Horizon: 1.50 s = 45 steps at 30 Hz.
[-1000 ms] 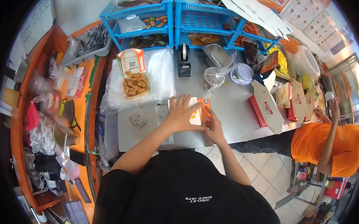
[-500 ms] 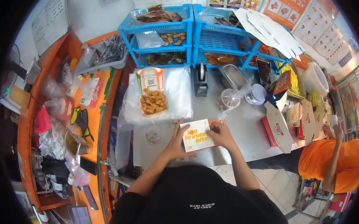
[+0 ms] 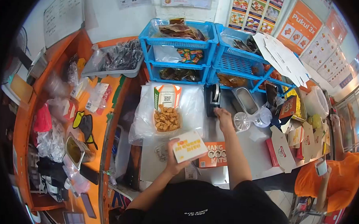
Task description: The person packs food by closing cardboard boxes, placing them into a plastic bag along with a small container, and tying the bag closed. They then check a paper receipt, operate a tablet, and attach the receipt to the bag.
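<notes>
My left hand (image 3: pixel 174 164) grips a small white carton (image 3: pixel 188 146) with yellow and orange lettering, raised and tilted above the counter. My right hand (image 3: pixel 224 117) reaches forward to the near end of a black tape dispenser (image 3: pixel 213 101), its fingers pressed together there; any tape between them is too small to make out. An orange printed box (image 3: pixel 213 155) lies flat on the counter between my forearms. Beyond the white carton, an open paper box of fried pieces (image 3: pixel 167 118) rests on a stack of clear plastic bags (image 3: pixel 142 113).
Blue basket racks (image 3: pixel 179 47) line the back. A metal tray (image 3: pixel 245 100) and a bagged cup (image 3: pixel 241 121) sit right of the dispenser. Open cartons (image 3: pixel 281 148) stand at the right, near a person in an orange shirt (image 3: pixel 344 181). An orange shelf (image 3: pixel 97 126) runs along the left.
My right hand has left the white carton and moved forward to the tape dispenser. My left hand now holds the carton alone, lifted leftward off the orange box. The view has shifted.
</notes>
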### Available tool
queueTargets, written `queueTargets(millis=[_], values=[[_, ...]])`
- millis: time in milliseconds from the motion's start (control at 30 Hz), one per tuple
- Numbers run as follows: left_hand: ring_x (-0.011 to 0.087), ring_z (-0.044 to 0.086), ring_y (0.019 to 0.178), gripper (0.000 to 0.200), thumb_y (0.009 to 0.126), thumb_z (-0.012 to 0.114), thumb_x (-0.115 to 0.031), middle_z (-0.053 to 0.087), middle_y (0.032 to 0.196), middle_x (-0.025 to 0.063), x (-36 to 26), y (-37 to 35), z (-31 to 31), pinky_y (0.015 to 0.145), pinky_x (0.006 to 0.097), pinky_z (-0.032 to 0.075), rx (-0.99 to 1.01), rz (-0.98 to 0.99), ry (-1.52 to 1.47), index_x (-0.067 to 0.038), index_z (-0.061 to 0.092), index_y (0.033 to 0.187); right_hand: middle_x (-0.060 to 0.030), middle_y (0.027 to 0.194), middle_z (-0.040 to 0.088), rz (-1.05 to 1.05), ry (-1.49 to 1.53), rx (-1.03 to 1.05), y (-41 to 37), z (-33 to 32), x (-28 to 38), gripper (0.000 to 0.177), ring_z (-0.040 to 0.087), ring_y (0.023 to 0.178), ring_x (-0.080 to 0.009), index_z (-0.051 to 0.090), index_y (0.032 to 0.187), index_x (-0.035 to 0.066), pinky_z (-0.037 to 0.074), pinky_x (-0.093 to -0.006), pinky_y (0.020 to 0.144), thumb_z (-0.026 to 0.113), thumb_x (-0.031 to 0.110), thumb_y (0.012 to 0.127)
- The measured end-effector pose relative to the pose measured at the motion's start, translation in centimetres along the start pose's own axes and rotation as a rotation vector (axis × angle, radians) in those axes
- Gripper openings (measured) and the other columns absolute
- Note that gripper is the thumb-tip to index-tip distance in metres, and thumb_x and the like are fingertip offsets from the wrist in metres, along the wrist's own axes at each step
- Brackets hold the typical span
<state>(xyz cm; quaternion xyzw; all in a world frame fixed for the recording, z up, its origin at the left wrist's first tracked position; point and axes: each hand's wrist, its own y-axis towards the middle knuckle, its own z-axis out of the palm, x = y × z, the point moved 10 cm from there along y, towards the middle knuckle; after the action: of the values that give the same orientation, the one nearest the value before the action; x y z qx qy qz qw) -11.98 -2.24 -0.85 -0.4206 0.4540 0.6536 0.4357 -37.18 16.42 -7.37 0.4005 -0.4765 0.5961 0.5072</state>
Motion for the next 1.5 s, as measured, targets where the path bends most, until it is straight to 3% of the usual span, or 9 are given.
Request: queueTargets(millis=[233, 267, 433, 700, 900, 1033, 1267, 1433, 1500], values=[[0.0255, 0.047, 0.116, 0.076, 0.063, 0.063, 0.002, 0.039, 0.123, 0.0127, -2.5, 2.8, -1.9, 0.098, 0.0373, 0.04, -0.277, -0.182, -0.275, -0.012, 0.026, 0.127, -0.0228, 0.075, 0.064, -0.396, -1.169, -0.182, -4.3, 0.4, 4.1, 0.018, 0.062, 0.067, -0.0405, 0.064, 0.074, -0.003, 0.047, -0.0414, 0.06, 0.067, 0.014, 0.077], [0.0247, 0.045, 0.117, 0.075, 0.063, 0.063, 0.002, 0.038, 0.124, 0.0131, -2.3, 3.0, -2.0, 0.098, 0.0362, 0.04, -0.289, -0.185, -0.273, -0.013, 0.025, 0.127, -0.0171, 0.068, 0.064, -0.484, -1.275, -0.144, -4.7, 0.9, 3.7, 0.024, 0.062, 0.06, -0.0315, 0.063, 0.074, -0.003, 0.046, -0.0379, 0.056, 0.063, 0.019, 0.082], [0.0239, 0.042, 0.117, 0.074, 0.064, 0.064, 0.001, 0.036, 0.122, 0.0132, -1.2, 3.0, -1.6, 0.098, 0.0358, 0.038, -0.341, -0.211, -0.159, -0.011, 0.024, 0.126, -0.0004, 0.068, 0.056, -0.16, -0.081, 0.369, -15.7, 6.2, 8.5, 0.032, 0.049, 0.063, -0.008, 0.06, 0.08, 0.002, 0.04, -0.0246, 0.059, 0.044, 0.023, 0.098], [0.0248, 0.041, 0.118, 0.078, 0.063, 0.063, 0.002, 0.033, 0.122, 0.0137, -2.2, 2.6, 3.9, 0.098, 0.0376, 0.038, -0.21, -0.107, -0.017, -0.011, 0.021, 0.128, -0.0024, 0.072, 0.058, -0.133, -0.068, 0.434, -20.8, 5.2, 9.0, 0.019, 0.052, 0.068, -0.0075, 0.059, 0.085, 0.0, 0.043, -0.0238, 0.064, 0.052, 0.014, 0.095], [0.0259, 0.044, 0.117, 0.082, 0.062, 0.064, 0.002, 0.035, 0.122, 0.015, -4.5, 1.8, 7.3, 0.099, 0.0382, 0.039, -0.094, 0.031, -0.075, -0.008, 0.019, 0.129, -0.0021, 0.052, 0.056, -0.136, -0.552, 0.127, -20.7, -1.1, 8.5, 0.033, 0.046, 0.044, -0.0055, 0.057, 0.06, -0.002, 0.034, -0.0226, 0.041, 0.077, 0.02, 0.076], [0.0239, 0.042, 0.118, 0.082, 0.064, 0.066, 0.0, 0.035, 0.124, 0.0123, 0.6, 1.3, 8.6, 0.1, 0.0376, 0.037, 0.033, -0.2, -0.325, -0.01, 0.02, 0.131, -0.0034, 0.06, 0.062, -0.279, -0.565, 0.229, -22.1, -2.1, 9.7, 0.024, 0.051, 0.052, -0.0056, 0.06, 0.072, 0.0, 0.037, -0.0221, 0.048, 0.078, 0.015, 0.073], [0.0465, 0.003, 0.137, 0.093, 0.063, 0.079, -0.047, 0.008, 0.147, 0.0286, -2.0, 0.9, 7.8, 0.109, 0.0565, 0.006, 0.348, 0.129, 0.914, -0.016, 0.034, 0.139, -0.0119, 0.068, 0.065, -0.172, -1.01, 0.122, -19.9, -11.0, 10.7, 0.015, 0.063, 0.063, -0.0179, 0.064, 0.083, -0.003, 0.048, -0.0296, 0.06, 0.07, 0.005, 0.071], [0.0388, 0.026, 0.131, 0.088, 0.068, 0.077, -0.034, 0.029, 0.139, 0.0267, -10.7, 9.7, -3.3, 0.107, 0.0463, 0.023, -0.254, 0.311, 0.831, -0.001, 0.031, 0.136, -0.0159, 0.075, 0.065, -0.212, -0.643, 0.142, -11.5, -0.6, 13.1, 0.03, 0.061, 0.066, -0.0206, 0.065, 0.096, -0.005, 0.047, -0.0325, 0.058, 0.062, 0.023, 0.085], [0.0396, 0.03, 0.128, 0.087, 0.068, 0.077, -0.03, 0.034, 0.135, 0.027, -12.6, 12.9, -5.9, 0.106, 0.0454, 0.025, -0.394, 0.381, 0.853, 0.004, 0.03, 0.134, -0.017, 0.079, 0.064, -0.656, -0.943, -0.097, -5.5, 1.1, 11.9, 0.031, 0.063, 0.068, -0.0297, 0.064, 0.096, -0.003, 0.049, -0.0369, 0.062, 0.063, 0.026, 0.084]])
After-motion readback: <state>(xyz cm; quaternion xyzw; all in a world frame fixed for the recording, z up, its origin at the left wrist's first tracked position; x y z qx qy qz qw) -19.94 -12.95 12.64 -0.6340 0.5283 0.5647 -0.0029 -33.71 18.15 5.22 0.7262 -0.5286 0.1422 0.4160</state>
